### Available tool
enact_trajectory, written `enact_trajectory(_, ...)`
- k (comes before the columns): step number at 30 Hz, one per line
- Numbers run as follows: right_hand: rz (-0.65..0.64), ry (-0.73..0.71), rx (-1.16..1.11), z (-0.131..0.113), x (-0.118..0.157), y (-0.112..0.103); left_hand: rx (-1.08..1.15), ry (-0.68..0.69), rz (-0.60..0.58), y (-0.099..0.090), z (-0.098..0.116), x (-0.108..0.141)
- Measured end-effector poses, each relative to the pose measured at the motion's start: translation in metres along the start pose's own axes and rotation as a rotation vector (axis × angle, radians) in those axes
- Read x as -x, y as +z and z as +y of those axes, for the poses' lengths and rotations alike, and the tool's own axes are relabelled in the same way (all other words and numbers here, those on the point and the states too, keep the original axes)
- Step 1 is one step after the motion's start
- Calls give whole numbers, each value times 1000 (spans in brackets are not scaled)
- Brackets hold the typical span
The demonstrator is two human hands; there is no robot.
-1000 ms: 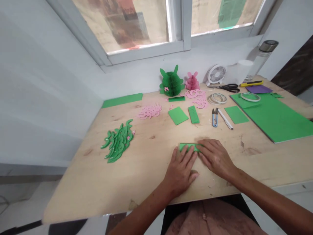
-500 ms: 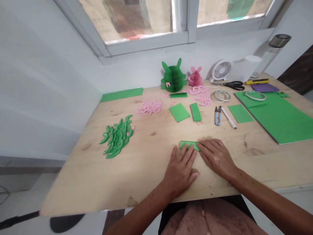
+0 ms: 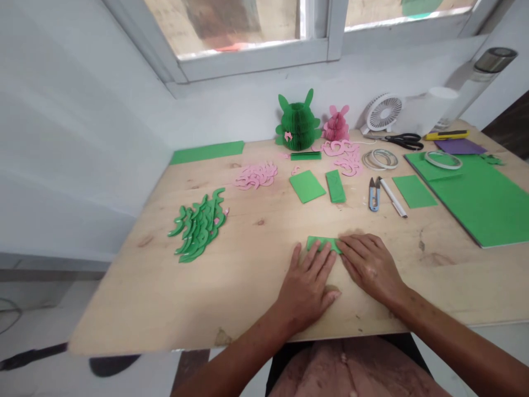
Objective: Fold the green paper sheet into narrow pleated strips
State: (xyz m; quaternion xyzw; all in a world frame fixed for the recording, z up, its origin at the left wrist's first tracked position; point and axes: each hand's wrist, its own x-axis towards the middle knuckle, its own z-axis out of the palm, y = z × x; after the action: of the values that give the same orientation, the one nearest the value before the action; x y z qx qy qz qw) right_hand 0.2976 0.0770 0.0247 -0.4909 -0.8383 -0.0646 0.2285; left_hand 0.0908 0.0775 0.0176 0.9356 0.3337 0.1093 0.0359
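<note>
A small folded strip of green paper (image 3: 320, 241) lies flat on the wooden table near its front edge. My left hand (image 3: 309, 281) rests over the strip's lower side, fingers spread and pressing it down. At the strip's right end, my right hand (image 3: 371, 264) lies flat with its fingertips on the paper; the fingers are stretched out side by side. Part of the strip is hidden beneath both hands. Beyond it lie a green paper square (image 3: 307, 186) and a narrow folded green piece (image 3: 335, 186).
Green cut-outs (image 3: 200, 229) are piled at left, pink cut-outs (image 3: 257, 175) behind. Green (image 3: 298, 127) and pink (image 3: 336, 125) paper figures stand by the wall. Blue snips (image 3: 374, 196), a white pen (image 3: 393, 197), tape rolls (image 3: 384, 159), black scissors (image 3: 403, 141) and green sheets (image 3: 483, 204) occupy the right.
The camera view has shifted slightly. Both hands stay on the green paper strip in nearly the same pose.
</note>
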Motion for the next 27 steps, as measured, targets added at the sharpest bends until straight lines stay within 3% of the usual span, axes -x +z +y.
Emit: enact_trajectory(27, 9, -7, 10, -1, -1, 0, 17, -6, -35, -1, -1, -1)
